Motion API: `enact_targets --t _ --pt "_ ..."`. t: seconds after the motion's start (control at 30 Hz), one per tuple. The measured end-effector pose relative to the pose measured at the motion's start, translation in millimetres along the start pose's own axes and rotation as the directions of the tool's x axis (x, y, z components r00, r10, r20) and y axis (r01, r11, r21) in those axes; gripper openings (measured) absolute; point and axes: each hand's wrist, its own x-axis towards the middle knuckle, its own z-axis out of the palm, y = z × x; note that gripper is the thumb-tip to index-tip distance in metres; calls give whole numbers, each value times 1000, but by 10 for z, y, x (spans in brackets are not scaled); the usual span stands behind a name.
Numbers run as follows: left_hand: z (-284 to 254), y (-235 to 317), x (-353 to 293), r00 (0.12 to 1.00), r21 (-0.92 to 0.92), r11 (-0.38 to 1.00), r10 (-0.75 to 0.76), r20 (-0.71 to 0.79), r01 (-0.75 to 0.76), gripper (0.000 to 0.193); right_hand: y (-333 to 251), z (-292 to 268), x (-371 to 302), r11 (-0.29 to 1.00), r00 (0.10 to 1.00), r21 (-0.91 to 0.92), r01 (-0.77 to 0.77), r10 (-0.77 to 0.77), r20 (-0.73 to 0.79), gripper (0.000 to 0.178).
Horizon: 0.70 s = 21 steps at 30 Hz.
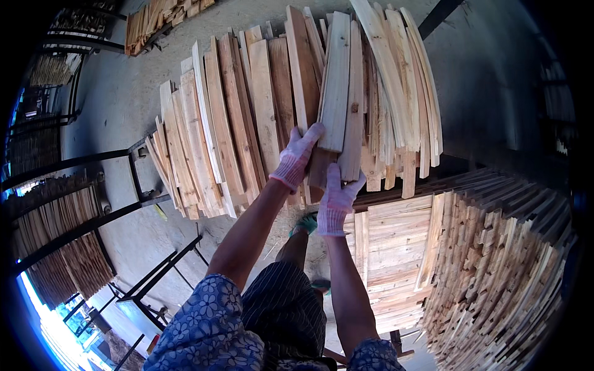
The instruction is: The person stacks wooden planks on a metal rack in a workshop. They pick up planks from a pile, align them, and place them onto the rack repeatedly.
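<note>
A long row of wooden planks [263, 93] lies side by side in front of me, their near ends uneven. My left hand [298, 154], in a pale pinkish knit glove, is closed at the left edge of a light grey-white plank [335, 86] that lies over others. Lower and to the right, my right hand [340, 195] wears a similar glove. Its thumb and fingers close around the near end of a narrow plank with a knot [354, 111], just right of the pale one. The fingers' undersides are hidden. A reddish-brown plank [301, 74] leans beside my left fingertips.
A tall stack of planks [482, 278] stands at the lower right, beside a flat-faced pile of boards [396, 247]. Dark metal rails [133, 176] run along the left, with more bundled wood [59, 235]. Another wood pile [164, 18] sits at the far left.
</note>
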Motion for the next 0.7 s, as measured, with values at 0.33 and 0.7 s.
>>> enact_targets --t 0.33,0.7 --pt "-894 -1193 -1626 770 -217 898 -179 613 382 105 139 -1275 -305 890 811 98 -445 355 465 73" --pt "-340 -2508 -1372 953 437 898 -172 249 47 111 777 -1681 -272 925 792 -35 -379 344 505 77"
